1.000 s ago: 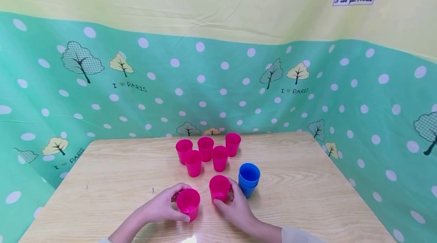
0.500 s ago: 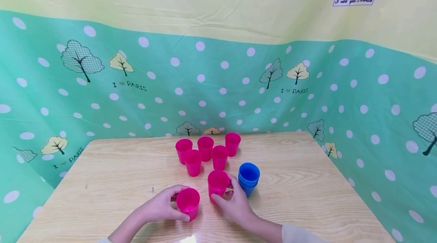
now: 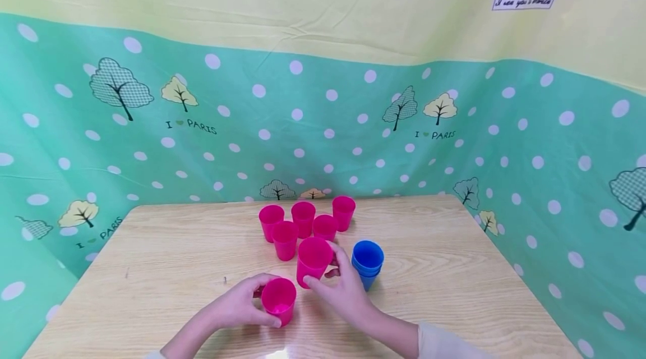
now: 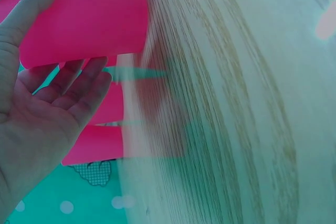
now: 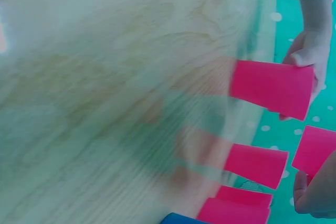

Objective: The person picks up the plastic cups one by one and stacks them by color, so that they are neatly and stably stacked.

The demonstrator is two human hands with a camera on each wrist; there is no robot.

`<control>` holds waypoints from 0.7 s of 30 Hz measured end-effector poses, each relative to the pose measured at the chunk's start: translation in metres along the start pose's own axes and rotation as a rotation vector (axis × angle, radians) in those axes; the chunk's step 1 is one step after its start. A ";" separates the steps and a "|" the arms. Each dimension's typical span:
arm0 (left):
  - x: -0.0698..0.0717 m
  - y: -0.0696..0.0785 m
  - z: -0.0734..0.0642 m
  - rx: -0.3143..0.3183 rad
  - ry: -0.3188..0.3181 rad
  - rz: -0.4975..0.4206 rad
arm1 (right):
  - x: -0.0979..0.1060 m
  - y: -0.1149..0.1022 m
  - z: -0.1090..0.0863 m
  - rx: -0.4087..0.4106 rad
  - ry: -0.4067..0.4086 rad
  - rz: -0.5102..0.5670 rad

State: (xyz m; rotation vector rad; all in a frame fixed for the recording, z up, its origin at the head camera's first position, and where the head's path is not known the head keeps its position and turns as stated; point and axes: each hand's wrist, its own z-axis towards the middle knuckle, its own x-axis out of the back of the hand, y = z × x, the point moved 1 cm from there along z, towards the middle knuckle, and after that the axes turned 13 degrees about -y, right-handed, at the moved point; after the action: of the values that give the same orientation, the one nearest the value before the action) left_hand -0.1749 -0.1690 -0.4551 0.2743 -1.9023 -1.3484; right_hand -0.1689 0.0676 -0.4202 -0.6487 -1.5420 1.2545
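Note:
My left hand [image 3: 245, 304] grips a pink plastic cup [image 3: 278, 302] that stands upright near the front of the table. In the left wrist view its thumb lies on one side of the cup [image 4: 89, 27] and the fingers on the other. My right hand [image 3: 344, 286] holds a second pink cup [image 3: 314, 262] between thumb and fingers. That cup is raised clear of the wood, slightly tilted, and partly covers a pink cup behind it. In the right wrist view the raised cup [image 5: 317, 150] shows at the right edge, above the tabletop.
Several pink cups [image 3: 285, 241] stand upright in a loose cluster toward the back of the wooden table [image 3: 192, 247]. A stack of blue cups [image 3: 368, 261] stands just right of my right hand. A green and yellow patterned curtain [image 3: 227, 151] hangs behind and beside the table.
My right hand has lifted its pink cup and carried it forward and a little left, toward the cluster. The left hand and its cup have stayed in place.

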 end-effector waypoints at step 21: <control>0.000 0.002 0.001 -0.029 -0.029 -0.001 | -0.029 -0.016 0.006 0.135 -0.199 -0.006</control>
State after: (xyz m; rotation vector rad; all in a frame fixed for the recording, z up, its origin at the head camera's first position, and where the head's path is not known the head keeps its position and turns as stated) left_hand -0.1750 -0.1677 -0.4537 0.2419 -1.9052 -1.3867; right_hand -0.1611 0.0355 -0.4154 -0.4426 -1.6016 1.4396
